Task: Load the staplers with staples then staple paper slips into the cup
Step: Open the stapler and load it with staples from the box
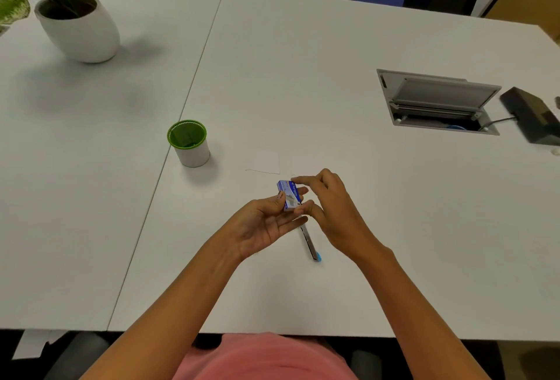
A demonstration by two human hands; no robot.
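A small blue staple box is held above the white table, in front of me. My left hand pinches it between thumb and fingers, palm up. My right hand touches the box's right end with its fingertips. Under the hands lies a slim metal stapler with a blue end, partly hidden by my fingers. Two white paper slips lie flat just beyond the hands. A white cup with a green rim and green inside stands to the left of the slips.
A potted plant in a white pot stands at the far left. An open cable hatch is sunk into the table at the right, with a black device beside it. A seam runs between two tabletops.
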